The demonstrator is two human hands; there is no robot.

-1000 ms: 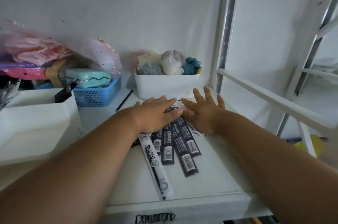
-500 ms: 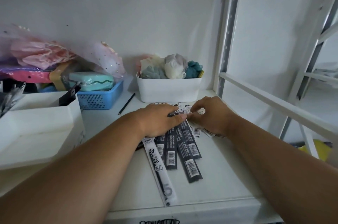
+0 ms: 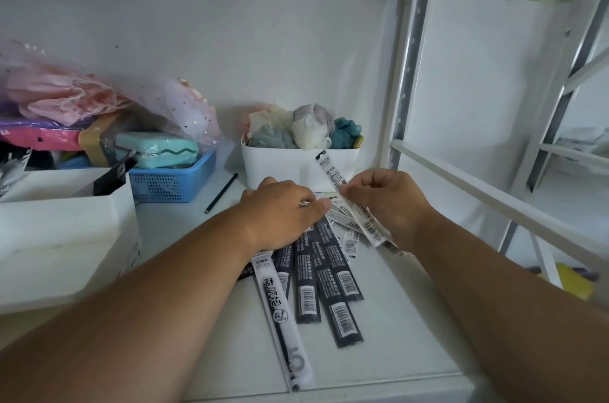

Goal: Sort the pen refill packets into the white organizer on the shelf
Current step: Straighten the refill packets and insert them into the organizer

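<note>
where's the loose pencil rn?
Head view, center-left: the pencil lies diagonally on the shelf between the blue basket and the white bin, beyond the left hand.

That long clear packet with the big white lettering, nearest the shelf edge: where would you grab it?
Judging by how it lies, take the long clear packet at its near end, coming from the shelf's front edge. That end lies flat and free, while the left hand covers its far end, and dark packets crowd its right side.

Two bare forearms, no sleeves in view. No watch, band or bracelet at either wrist; no rings, no gloves. Left grip (image 3: 283,215) and right grip (image 3: 392,205) both uncovered. Short nails where visible on the left thumb. No cuffs, markings or tattoos seen.
</note>
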